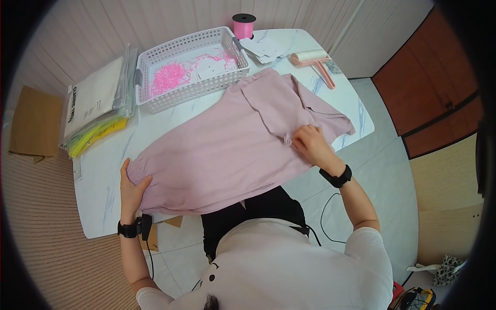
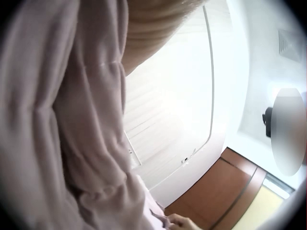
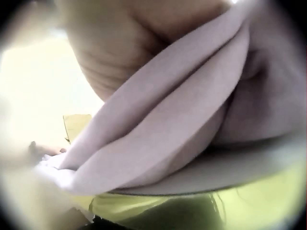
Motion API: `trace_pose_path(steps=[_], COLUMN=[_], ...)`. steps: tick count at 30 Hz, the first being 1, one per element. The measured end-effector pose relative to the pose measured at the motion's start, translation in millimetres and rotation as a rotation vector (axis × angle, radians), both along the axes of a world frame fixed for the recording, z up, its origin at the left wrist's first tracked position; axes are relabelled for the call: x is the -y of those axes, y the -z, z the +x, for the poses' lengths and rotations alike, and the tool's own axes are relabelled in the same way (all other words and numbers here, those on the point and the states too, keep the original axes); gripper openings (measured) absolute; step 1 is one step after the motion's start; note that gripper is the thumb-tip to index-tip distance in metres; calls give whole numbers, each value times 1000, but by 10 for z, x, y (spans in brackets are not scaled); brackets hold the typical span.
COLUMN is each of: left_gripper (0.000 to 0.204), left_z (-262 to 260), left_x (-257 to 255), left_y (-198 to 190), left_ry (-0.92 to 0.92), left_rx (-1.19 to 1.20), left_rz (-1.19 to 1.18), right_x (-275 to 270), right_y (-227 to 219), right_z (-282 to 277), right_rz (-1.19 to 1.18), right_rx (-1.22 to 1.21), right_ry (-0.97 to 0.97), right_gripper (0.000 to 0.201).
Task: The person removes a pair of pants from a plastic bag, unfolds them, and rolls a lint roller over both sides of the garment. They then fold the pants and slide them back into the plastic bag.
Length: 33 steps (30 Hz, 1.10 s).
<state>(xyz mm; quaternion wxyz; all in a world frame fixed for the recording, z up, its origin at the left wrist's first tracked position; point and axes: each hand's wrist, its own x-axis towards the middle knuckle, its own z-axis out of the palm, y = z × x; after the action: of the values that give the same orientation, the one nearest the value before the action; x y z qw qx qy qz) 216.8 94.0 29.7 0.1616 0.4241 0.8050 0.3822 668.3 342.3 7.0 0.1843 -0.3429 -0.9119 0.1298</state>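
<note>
Pink garment (image 1: 217, 139) spread over the table (image 1: 97, 202), mid-frame. Left hand (image 1: 133, 190), lower left: thumb and fingers spread against the gathered end (image 1: 137, 168). Right hand (image 1: 313, 146), right of centre: fingers curled, pinching a fold (image 1: 287, 138). Apparently straightening; next, probably, to draw that fold flat.

**Table (image 1: 98, 206) layout, 12 o'clock = away from you**

Garment (image 1: 206, 150) lies across the table, you're at 6. Your left hand (image 1: 134, 187) is on its 8 o'clock end, right hand (image 1: 314, 146) on its 3 o'clock side. Out from the garment: bagged stack (image 1: 95, 98) at 10, basket (image 1: 194, 92) at 11 with loose strands (image 1: 170, 77) in it, spool (image 1: 243, 29) at 12, cards (image 1: 264, 49) just beside it toward 1, lint roller (image 1: 309, 58) between 1 and 2.
</note>
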Motion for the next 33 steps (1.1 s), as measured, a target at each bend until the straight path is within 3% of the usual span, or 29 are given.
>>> trace_pose_path(steps=[1, 2, 4, 7, 9, 12, 15, 16, 19, 20, 22, 25, 28, 31, 32, 33], left_gripper=[79, 78, 77, 77, 78, 80, 80, 79, 78, 77, 76, 74, 73, 73, 74, 74], left_z=[-36, -82, -310, -847, -1177, -1672, -2118, -2166, -2253, -2236, -2161, -2277, -2422, -2242, -2275, -2315], left_x=[53, 114, 256, 525, 700, 974, 1285, 1332, 1405, 1399, 1335, 1377, 1473, 1415, 1441, 1454], left_y=[-33, -61, -129, -173, -169, -36, 118, 95, 155, 142, 65, 185, 290, 186, 221, 248], left_ry=[20, 40, -28, -77, -104, -143, -240, -284, -317, -322, -325, -353, -369, -398, -384, -369], left_rx=[-1, -1, -37, -115, -156, -208, -221, -178, -298, -300, -305, -258, -181, -137, -127, -117], left_rz=[7, 13, 24, 26, -1, -67, -131, -155, -199, -212, -240, -254, -262, -282, -271, -259], right_x=[-15, 52, -285, -429, -595, -720, -677, -501, -576, -437, -446, -369, -665, -823, -885, -972], right_y=[21, -170, 67, -113, 67, 422, 499, 242, 278, 26, 15, -93, 12, -66, -105, -203], right_z=[7, 0, 367, 666, 984, 1374, 1620, 1420, 1422, 1137, 848, 492, 545, 644, 693, 788], right_rz=[-45, -495, -301, -709, -820, -823, -746, -623, 94, 119, 254, 160, 22, -286, -318, -550], right_rx=[-79, -283, -515, -1144, -1326, -1399, -1410, -1325, -622, -491, -178, 247, 217, -12, -152, -294], right_ry=[65, 338, 402, 610, 576, 673, 741, 893, 861, 802, 584, 621, 424, 532, 649, 721], right_gripper=[15, 14, 15, 22, 23, 21, 23, 28, 39, 50, 56, 61, 60, 58, 59, 61])
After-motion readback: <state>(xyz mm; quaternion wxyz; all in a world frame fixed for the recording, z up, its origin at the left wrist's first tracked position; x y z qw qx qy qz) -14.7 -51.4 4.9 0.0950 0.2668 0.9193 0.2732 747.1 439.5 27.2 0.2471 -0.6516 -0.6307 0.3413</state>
